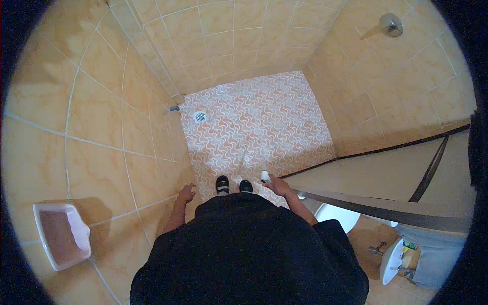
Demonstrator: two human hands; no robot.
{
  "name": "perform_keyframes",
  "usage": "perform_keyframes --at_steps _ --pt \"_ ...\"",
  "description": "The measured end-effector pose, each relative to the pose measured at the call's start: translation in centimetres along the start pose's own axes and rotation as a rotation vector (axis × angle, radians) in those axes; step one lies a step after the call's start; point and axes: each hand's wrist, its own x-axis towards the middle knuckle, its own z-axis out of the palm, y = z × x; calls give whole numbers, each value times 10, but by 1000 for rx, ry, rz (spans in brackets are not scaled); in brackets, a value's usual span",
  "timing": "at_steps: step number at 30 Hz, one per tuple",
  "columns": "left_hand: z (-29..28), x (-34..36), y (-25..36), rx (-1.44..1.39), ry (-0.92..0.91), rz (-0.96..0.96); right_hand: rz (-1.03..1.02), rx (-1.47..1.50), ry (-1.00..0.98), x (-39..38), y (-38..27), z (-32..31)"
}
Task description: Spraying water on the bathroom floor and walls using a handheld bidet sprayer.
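My right hand [277, 186] is closed around a small white object [265, 176], rounded like a bottle or can, with a dark spot near its lower end. It is held out just right of my feet, above the patterned floor; its exact kind is too small to make out. My left hand [187, 193] hangs near the tiled wall on the left, fingers loosely bent and apart, with nothing in it. Below, my dark shoes [222, 183] stand on the pink and white floor [254, 122].
A round drain grate [200, 117] lies in the far left floor, near a short grey pipe [174, 108]. A dark-framed partition [376, 173] runs along the right. Beyond it are a white toilet [338, 217] and sink [392, 262]. A pink wall fixture [63, 235] juts out left; a shower head [391, 25] hangs far right.
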Motion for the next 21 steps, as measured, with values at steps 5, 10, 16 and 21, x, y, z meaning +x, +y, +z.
perform_keyframes --at_steps 5,10,16,21 --pt "4 4 -5 7 45 30 25 112 -25 -15 -18 -20" --pt "6 9 -8 22 82 90 89 112 -42 -14 9 -5" --pt "5 10 -10 1 62 114 255 135 -11 -16 18 0" --pt "3 9 -9 -32 48 99 279 174 102 -21 28 3"
